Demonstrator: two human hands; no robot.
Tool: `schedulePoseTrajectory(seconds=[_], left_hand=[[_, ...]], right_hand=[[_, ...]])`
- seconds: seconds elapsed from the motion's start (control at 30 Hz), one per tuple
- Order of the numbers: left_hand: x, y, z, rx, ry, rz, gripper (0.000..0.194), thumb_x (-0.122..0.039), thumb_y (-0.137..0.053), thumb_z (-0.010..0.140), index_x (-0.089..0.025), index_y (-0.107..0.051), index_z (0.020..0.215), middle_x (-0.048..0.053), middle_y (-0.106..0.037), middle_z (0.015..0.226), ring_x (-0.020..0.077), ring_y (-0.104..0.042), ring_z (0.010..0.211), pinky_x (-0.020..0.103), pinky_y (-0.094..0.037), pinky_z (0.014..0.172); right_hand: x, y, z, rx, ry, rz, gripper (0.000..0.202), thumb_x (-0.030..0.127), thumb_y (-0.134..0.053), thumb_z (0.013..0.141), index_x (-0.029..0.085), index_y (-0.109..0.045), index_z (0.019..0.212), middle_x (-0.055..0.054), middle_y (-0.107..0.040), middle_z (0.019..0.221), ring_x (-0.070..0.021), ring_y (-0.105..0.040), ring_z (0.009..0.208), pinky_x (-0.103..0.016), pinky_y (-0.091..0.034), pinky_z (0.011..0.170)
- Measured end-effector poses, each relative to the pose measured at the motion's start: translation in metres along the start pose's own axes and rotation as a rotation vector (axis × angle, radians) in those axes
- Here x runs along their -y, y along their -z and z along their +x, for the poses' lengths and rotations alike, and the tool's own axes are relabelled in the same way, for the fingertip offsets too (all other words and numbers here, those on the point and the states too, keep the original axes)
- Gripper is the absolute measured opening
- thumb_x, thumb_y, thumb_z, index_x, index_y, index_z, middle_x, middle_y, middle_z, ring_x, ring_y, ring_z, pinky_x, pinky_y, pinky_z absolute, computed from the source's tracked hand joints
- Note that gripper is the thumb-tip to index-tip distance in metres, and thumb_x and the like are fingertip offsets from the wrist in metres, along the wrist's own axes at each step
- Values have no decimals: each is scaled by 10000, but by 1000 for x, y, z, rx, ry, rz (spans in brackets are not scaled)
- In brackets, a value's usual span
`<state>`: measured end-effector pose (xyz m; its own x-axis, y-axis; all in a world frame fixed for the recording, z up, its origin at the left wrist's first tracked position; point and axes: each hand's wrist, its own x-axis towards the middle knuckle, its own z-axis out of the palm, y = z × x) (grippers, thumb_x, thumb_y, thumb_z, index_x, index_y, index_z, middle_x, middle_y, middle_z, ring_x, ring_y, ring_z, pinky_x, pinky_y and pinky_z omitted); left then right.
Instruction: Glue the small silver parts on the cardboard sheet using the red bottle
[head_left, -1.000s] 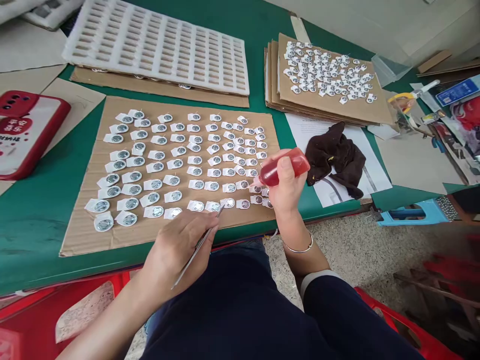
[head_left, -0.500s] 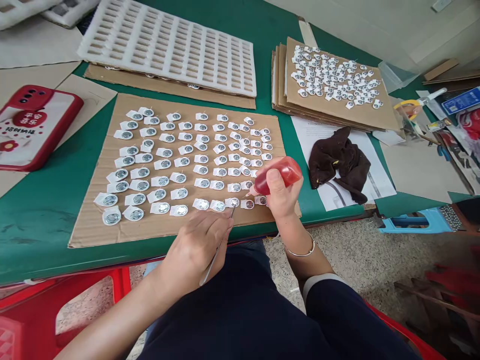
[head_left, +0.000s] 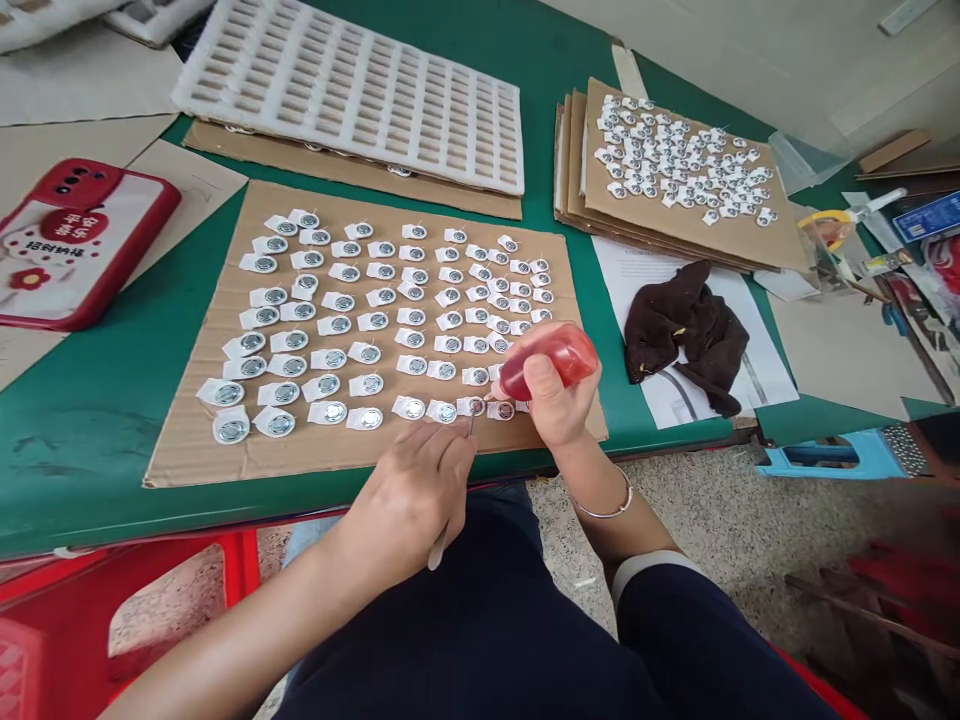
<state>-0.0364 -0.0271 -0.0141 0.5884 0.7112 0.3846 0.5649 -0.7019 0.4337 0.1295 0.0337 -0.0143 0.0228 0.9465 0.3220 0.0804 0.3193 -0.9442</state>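
My left hand (head_left: 416, 490) is closed around a thin metal tool (head_left: 438, 552) with a flattened rear end. The tool's front tip touches or nearly touches a round silver piece on a white tag (head_left: 471, 406). My right hand (head_left: 561, 405) grips a red squeeze bottle (head_left: 551, 360), tilted with its narrow tip down and left beside that same piece. A neighbouring piece (head_left: 501, 410) looks reddish in its middle. Many more such silver pieces lie in rows on a cardboard sheet (head_left: 180, 450); my right hand and the bottle hide a few of them.
A white foam grid (head_left: 352, 95) lies behind on cardboard. Stacked cardboard sheets (head_left: 574, 200) with more pieces stand at back right. A dark brown cloth (head_left: 686, 330) rests on printed paper (head_left: 776, 385). A red-cased phone (head_left: 82, 245) is at left, yellow-handled scissors (head_left: 829, 228) at right.
The bottle's tip has moved left and down, from above the reddish piece to the piece at the tool's tip. The tool's rear end has swung right. The view has shifted slightly.
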Motion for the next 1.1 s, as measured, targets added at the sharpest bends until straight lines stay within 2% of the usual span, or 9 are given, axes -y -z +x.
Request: schedulePoseTrajectory(seconds=[0.1,0.2,0.37,0.57,0.87,1.1], left_hand=[[-5,0,4,54,-60,115,148,-8,-434,762,-116,-524,808,102,-581,773,228,-564,777,406,-489,687],[-10,-4,6,54,-113,229,138,-8,-425,758,-104,-523,748,115,-564,706,255,-568,750,389,-479,599],[-18,-13,6,35,-109,350,138,-39,-424,769,-124,-496,686,108,-538,642,244,-535,632,367,-434,526],[-19,-15,5,31,-106,385,112,-45,-463,752,-127,-487,679,122,-552,662,243,-522,620,363,-419,532],[-17,-12,6,34,-85,348,117,-43,-445,759,-131,-477,688,88,-533,639,227,-514,604,349,-418,525],[-17,-10,7,37,-88,321,129,-23,-456,742,-129,-471,670,99,-543,638,247,-538,637,355,-436,529]], right_hand=[[0,-2,-1,20,-7,7,225,449,-558,760,230,-513,791,7,-535,728,-106,-580,493,-268,-496,417],[1,-3,-1,68,-15,4,211,420,-572,758,224,-514,809,18,-525,714,-96,-565,476,-273,-491,432],[2,-3,0,95,52,-154,185,360,-609,734,200,-534,790,-1,-564,733,-125,-577,611,-326,-514,601],[4,-4,2,105,99,-270,185,362,-615,722,196,-545,762,-10,-582,722,-139,-565,666,-332,-498,636],[3,-6,1,116,124,-270,164,314,-630,715,191,-542,780,-15,-596,719,-147,-571,663,-342,-503,640],[1,-5,1,123,139,-268,157,304,-626,727,196,-540,801,-15,-590,734,-152,-578,682,-348,-505,654]])
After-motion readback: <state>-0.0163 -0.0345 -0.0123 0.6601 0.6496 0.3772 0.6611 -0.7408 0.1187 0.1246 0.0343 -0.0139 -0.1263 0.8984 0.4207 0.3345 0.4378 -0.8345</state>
